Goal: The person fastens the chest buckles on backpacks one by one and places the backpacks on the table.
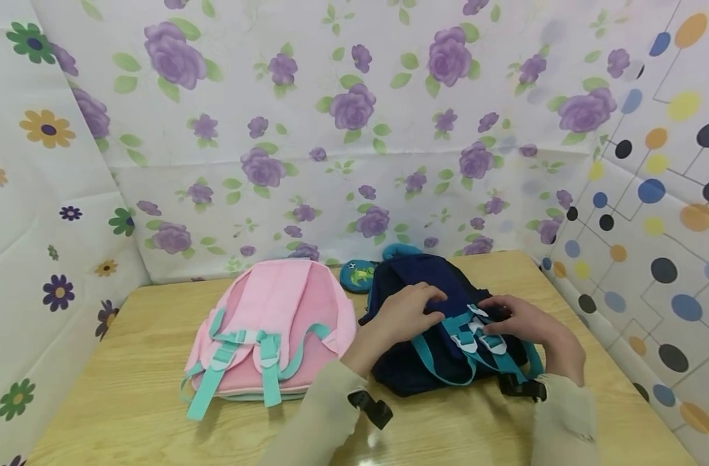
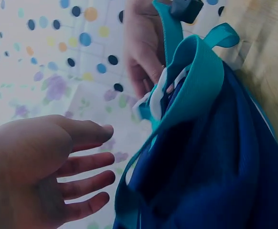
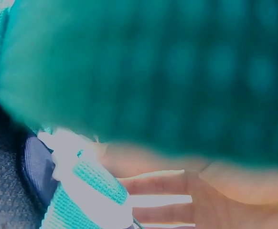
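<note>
A dark navy backpack [image 1: 403, 378] lies on the table with its strap side up. Teal straps [image 1: 429, 359] and white plastic buckles [image 1: 465, 342] cross its near part. My right hand [image 1: 526, 320] pinches one of the white buckles [image 3: 65, 155] at the right side of the bag; a blurred teal strap [image 3: 144, 71] covers much of the right wrist view. My left hand [image 1: 407, 312] hovers over the bag's middle, fingers spread and loosely bent. In the left wrist view nothing lies between the left hand's fingers [image 2: 89, 162], apart from the bag.
A pink backpack [image 1: 261, 294] with mint straps [image 1: 215, 375] lies to the left on the wooden table [image 1: 139, 362]. Behind the navy bag is a round teal tag [image 1: 356, 275] with a printed picture. Patterned cloth walls [image 1: 308, 129] enclose the table at the back and sides.
</note>
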Motion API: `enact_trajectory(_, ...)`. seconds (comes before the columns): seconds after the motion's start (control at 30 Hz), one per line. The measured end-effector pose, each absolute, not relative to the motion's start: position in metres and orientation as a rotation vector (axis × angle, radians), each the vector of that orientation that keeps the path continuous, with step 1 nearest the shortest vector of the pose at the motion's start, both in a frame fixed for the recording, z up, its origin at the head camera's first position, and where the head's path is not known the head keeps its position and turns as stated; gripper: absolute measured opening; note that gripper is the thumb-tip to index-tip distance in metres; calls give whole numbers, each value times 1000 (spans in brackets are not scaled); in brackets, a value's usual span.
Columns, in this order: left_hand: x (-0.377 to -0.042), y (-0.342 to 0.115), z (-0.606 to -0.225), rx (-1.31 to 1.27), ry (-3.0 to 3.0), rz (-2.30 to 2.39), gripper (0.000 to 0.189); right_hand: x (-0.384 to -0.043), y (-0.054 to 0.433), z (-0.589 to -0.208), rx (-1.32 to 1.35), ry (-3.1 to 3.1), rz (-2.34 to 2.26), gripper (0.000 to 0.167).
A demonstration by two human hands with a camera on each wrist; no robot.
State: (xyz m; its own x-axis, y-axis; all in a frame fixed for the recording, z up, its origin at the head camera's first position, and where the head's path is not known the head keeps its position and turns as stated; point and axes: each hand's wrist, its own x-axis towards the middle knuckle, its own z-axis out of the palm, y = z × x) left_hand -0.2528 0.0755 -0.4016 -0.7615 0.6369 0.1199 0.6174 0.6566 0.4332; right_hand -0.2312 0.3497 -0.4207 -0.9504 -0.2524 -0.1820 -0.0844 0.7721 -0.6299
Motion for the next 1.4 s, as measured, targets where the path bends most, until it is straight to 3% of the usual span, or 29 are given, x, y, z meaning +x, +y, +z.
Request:
enact_trajectory(0.83, -265, 142, -418, 945, 2828, 580, 45, -230, 353, -422, -245, 2670, -961, 59)
enact_trajectory(1.4, -264, 135, -423, 848, 2810, 797, 33, -230, 353, -421, -256, 2680, -964, 57)
